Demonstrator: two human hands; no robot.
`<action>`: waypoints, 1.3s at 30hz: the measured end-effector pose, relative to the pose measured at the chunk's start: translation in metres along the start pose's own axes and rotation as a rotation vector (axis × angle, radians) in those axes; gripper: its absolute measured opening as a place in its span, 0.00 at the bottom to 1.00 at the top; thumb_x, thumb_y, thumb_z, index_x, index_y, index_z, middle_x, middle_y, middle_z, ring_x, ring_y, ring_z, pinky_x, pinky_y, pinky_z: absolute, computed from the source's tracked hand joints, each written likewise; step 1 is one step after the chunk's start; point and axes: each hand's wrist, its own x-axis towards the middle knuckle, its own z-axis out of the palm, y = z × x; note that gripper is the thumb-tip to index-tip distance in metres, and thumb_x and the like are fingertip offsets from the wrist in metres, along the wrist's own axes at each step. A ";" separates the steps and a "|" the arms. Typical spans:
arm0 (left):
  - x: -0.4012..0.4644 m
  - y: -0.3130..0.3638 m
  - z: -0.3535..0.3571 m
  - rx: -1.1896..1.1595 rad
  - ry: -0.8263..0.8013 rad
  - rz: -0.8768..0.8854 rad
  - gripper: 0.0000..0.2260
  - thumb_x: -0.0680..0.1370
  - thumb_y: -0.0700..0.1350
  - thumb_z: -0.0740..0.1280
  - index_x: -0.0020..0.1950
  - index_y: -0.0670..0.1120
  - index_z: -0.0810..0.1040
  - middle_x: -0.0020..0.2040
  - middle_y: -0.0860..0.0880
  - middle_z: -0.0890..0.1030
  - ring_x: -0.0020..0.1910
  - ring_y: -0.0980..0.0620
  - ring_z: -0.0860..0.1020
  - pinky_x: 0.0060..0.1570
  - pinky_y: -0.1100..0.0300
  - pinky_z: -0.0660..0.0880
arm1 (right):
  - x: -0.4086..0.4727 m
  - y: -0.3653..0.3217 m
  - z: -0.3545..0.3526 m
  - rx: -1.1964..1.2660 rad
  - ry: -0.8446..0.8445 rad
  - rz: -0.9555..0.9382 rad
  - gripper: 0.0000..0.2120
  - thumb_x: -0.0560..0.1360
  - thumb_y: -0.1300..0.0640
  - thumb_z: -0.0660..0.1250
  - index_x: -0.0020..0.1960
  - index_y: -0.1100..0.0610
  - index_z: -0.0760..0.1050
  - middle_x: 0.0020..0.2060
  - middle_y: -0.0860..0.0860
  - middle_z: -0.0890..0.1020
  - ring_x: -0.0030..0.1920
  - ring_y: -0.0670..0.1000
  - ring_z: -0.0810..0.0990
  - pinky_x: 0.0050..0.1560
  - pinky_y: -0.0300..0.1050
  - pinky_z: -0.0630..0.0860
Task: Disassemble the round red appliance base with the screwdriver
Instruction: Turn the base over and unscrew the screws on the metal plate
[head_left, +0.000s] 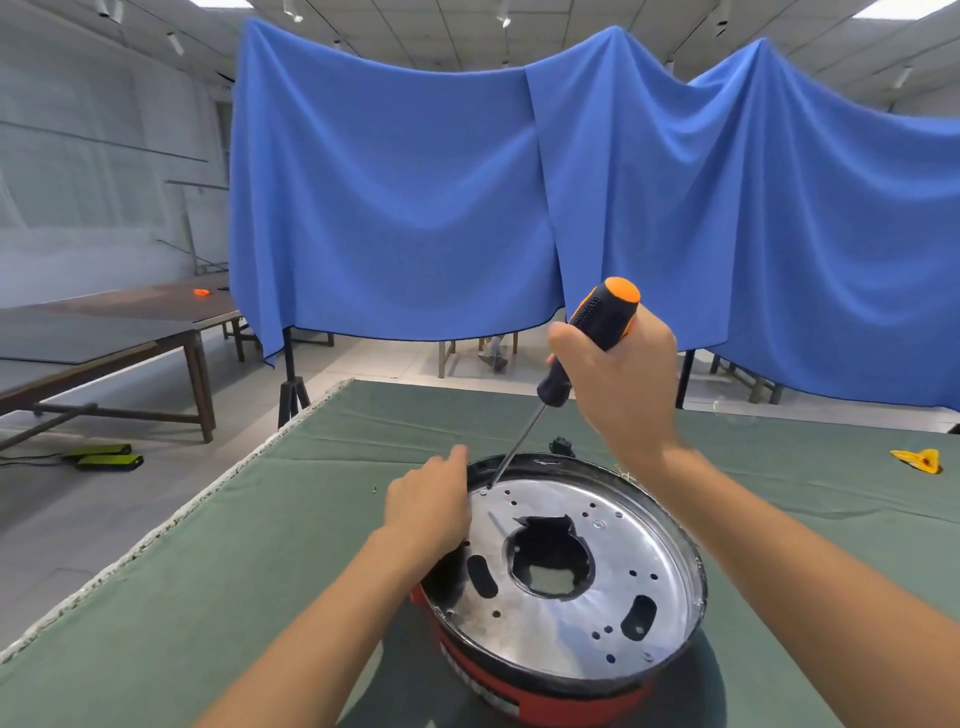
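The red base sits near the front edge of the green surface, its shiny metal plate facing up inside a dark rim. The right hand is wrapped firmly round the black-and-orange handle of the screwdriver, whose shaft slants down to a small screw at the far left edge of the plate. The left hand rests on the base's far left rim with fingers loosely curved over it, steadying rather than gripping hard.

The shaft leans well off vertical, so the tip may ride out of the screw head under torque, chewing the slot or skidding across the plate. The left hand's fingers lie just beside the tip, so a slip could jab them. With only a light hold on the rim, the base might turn or slide toward the surface's near edge. A freed screw could roll off; one tiny loose piece already lies left of the base.
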 end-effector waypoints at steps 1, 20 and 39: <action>0.000 -0.001 0.002 -0.073 -0.010 0.049 0.16 0.78 0.43 0.57 0.66 0.50 0.66 0.59 0.46 0.76 0.56 0.41 0.75 0.46 0.53 0.69 | 0.000 0.000 0.001 -0.007 0.005 -0.003 0.08 0.63 0.54 0.64 0.33 0.59 0.69 0.28 0.59 0.79 0.32 0.57 0.76 0.31 0.45 0.73; -0.001 -0.006 0.010 -0.088 0.025 0.013 0.18 0.69 0.36 0.59 0.51 0.50 0.82 0.51 0.46 0.82 0.51 0.41 0.78 0.41 0.58 0.68 | -0.006 0.013 0.017 -0.079 -0.019 -0.013 0.12 0.63 0.53 0.64 0.33 0.63 0.70 0.28 0.59 0.79 0.30 0.59 0.74 0.29 0.49 0.74; -0.003 -0.004 0.007 -0.076 0.034 0.027 0.17 0.71 0.37 0.61 0.54 0.50 0.82 0.55 0.46 0.80 0.52 0.41 0.78 0.42 0.57 0.68 | -0.008 0.006 0.020 -0.133 -0.055 -0.082 0.11 0.63 0.54 0.64 0.33 0.62 0.69 0.29 0.60 0.78 0.30 0.58 0.72 0.30 0.49 0.71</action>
